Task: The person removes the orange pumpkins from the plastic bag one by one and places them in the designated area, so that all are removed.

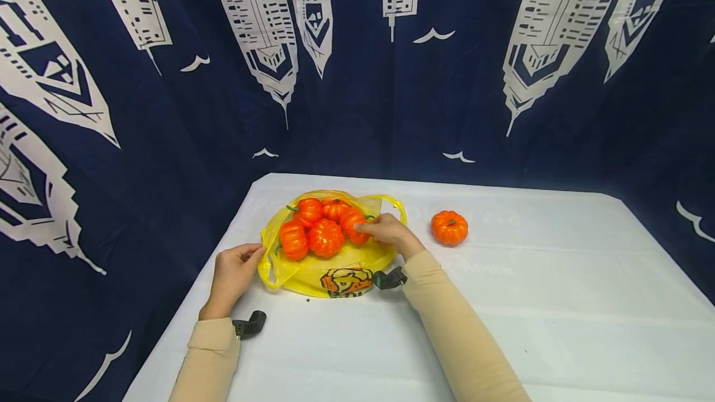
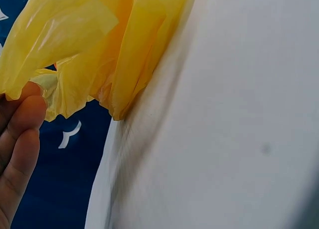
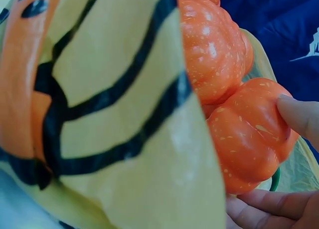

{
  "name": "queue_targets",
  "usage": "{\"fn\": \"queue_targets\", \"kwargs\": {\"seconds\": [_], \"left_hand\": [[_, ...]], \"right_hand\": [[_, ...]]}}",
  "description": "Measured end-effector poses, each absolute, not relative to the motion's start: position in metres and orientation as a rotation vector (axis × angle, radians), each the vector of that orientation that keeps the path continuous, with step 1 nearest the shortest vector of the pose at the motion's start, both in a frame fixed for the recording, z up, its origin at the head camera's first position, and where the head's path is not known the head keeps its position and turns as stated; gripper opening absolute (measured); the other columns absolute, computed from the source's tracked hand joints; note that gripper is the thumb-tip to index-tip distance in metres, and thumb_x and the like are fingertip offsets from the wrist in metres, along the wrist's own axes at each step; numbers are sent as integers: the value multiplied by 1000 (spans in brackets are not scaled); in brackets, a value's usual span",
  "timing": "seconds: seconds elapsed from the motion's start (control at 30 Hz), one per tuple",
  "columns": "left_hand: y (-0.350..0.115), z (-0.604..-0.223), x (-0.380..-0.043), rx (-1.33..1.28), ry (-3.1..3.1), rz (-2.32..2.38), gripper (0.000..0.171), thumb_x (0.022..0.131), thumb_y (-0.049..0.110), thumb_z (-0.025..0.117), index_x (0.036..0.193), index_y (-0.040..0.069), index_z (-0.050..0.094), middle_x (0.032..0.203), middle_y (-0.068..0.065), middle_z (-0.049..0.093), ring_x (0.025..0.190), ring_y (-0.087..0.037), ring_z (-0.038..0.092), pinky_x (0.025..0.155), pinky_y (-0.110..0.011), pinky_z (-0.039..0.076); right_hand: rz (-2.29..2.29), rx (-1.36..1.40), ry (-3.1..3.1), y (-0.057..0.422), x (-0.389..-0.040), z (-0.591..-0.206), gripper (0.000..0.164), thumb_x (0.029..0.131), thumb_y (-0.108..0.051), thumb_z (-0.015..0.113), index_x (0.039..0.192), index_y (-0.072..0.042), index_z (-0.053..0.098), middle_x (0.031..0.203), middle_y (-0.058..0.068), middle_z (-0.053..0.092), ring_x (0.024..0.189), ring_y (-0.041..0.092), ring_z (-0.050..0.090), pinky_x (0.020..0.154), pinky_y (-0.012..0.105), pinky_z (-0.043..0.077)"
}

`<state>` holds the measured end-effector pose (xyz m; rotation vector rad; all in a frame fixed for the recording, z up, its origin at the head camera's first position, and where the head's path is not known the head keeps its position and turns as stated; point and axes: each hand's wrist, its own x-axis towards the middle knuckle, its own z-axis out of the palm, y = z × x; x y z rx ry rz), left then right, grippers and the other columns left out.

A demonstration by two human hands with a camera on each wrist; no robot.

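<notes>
A yellow plastic bag (image 1: 301,281) with a tiger print lies on the white table, its mouth spread wide. Several small orange pumpkins (image 1: 326,238) are bunched inside it. At the bag's left edge, my left hand (image 1: 231,275) pinches the plastic between thumb and fingers; the left wrist view shows the hand (image 2: 22,139) against the hanging yellow film (image 2: 134,49). My right hand (image 1: 391,232) grips the rightmost pumpkin (image 1: 353,226) in the bag. In the right wrist view, the thumb lies on top of this pumpkin (image 3: 254,134) and fingers are beneath it.
One more orange pumpkin (image 1: 449,228) sits on the white table (image 1: 558,278), right of the bag. Behind the table hangs a dark blue cloth (image 1: 357,123) printed with white buildings and birds.
</notes>
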<state>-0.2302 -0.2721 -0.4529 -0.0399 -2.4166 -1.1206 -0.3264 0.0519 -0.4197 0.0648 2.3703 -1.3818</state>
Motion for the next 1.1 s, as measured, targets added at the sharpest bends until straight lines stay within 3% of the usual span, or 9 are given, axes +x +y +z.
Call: {"fn": "queue_targets", "kwargs": {"seconds": [0.2,0.43,0.73,1.1], "left_hand": [[-272,-453,-230,-31,-2423,-1122,14,91,9,73,98,-3,78,85,-17,77,68,-12,66,60,-13,50],[-272,-453,-231,-30,-2408,-1116,13,90,7,73,96,-3,78,82,-16,76,65,-5,63,58,-12,48],[-271,-453,-231,-26,-2416,-1113,13,90,9,73,96,-2,78,81,-14,76,65,-7,62,58,-15,50],[-271,-453,-230,-22,-2424,-1114,15,91,9,73,98,-2,78,82,-15,76,65,-10,63,58,-15,50]], "right_hand": [[-1406,55,2362,50,-326,-422,50,88,-39,74,113,0,55,108,11,55,99,26,54,91,36,48],[-1458,25,2351,50,-324,-424,53,88,-37,75,119,3,56,115,14,57,103,27,54,97,40,49],[-1537,-16,2339,52,-323,-426,52,88,-33,76,121,3,59,117,15,62,105,27,58,90,34,48],[-1619,-51,2311,53,-321,-424,63,87,-31,78,134,2,53,129,16,59,112,26,55,104,41,45]]}}
